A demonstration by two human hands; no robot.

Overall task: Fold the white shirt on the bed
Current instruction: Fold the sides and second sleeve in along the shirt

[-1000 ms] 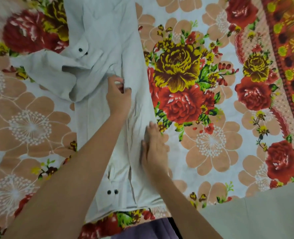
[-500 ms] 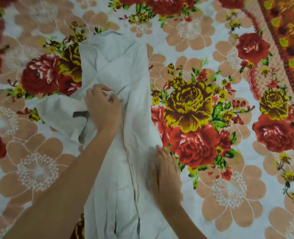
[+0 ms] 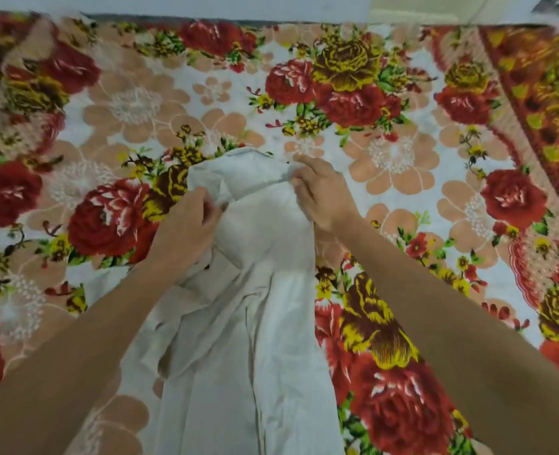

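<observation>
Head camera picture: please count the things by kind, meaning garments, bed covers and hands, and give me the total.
White shirt: 1
Floral bedsheet: 1
Hands: 2, the left hand and the right hand, both gripping the shirt near its collar end
Total: 4

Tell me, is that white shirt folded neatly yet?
Not yet: the white shirt lies long and rumpled, its far end gripped by left hand and right hand.
</observation>
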